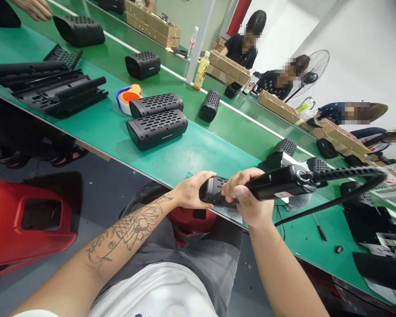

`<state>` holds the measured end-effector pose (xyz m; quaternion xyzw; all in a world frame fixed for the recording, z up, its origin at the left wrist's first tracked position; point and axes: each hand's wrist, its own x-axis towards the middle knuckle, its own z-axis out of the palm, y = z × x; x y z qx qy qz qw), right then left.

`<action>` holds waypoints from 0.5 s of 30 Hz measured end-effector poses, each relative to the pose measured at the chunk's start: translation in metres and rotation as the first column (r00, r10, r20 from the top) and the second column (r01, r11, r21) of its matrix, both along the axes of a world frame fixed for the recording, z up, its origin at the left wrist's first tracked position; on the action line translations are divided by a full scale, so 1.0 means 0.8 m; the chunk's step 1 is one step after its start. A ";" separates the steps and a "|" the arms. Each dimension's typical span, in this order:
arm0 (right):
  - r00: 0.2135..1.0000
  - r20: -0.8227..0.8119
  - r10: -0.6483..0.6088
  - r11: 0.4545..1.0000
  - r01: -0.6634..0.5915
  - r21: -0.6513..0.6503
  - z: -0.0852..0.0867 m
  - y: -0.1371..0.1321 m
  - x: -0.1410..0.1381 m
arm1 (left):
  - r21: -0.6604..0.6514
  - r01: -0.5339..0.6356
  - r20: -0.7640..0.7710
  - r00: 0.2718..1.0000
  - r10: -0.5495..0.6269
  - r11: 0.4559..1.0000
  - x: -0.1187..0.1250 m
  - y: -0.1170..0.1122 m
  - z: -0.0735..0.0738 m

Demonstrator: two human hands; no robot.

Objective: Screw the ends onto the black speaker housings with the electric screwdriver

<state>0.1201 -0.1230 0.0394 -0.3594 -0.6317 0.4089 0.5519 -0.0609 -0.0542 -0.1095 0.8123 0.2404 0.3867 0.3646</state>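
My left hand (194,190) is wrapped around the near end of a black perforated housing (214,190), which lies at the table's front edge. My right hand (251,198) grips a black electric screwdriver (273,182) trailing a thick cord (346,193). The fingers of this hand are over the housing's far end and hide the tool's tip, so I cannot tell whether it touches a screw. Left of my hands, two similar housings (158,130) lie side by side, one marked with small lettering. Beside them rests an orange, white and blue tape roll (129,97).
Black curved shell parts (62,88) are piled at the left. More housings (209,105) sit along the green table (198,152). A small screwdriver (322,233) lies at the right. A red stool (26,224) stands on the floor. Co-workers (242,50) sit opposite; another person's hand (36,9) is upper left.
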 end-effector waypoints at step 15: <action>0.628 -0.167 -0.760 0.591 0.775 0.225 0.031 0.044 0.250 | 0.475 -0.037 -0.046 0.997 0.067 0.879 0.058 -0.213 -0.045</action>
